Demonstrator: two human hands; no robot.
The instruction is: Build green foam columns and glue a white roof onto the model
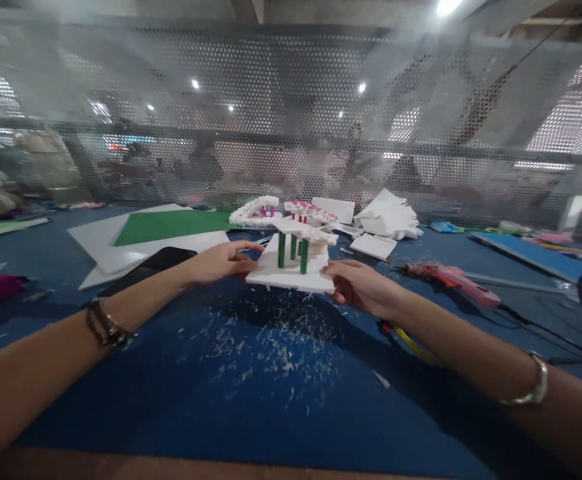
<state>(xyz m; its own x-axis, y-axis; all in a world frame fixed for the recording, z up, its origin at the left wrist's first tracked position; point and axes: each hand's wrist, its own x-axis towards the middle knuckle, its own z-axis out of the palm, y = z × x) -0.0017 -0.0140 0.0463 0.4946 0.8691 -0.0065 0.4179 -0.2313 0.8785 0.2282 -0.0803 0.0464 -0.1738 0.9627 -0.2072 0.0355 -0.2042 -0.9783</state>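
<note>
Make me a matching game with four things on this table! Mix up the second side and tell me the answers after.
Things:
1. model
2. glue gun
3. green sheet
4. scraps

Matches:
A. lying on white sheets
B. scattered on the blue table
C. held between the left hand and right hand
D. mostly pink

Right pairs: 1-C, 2-D, 3-A, 4-B

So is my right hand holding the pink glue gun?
No, your right hand grips the white model with green posts, while the pink glue gun lies on the blue table.
</note>
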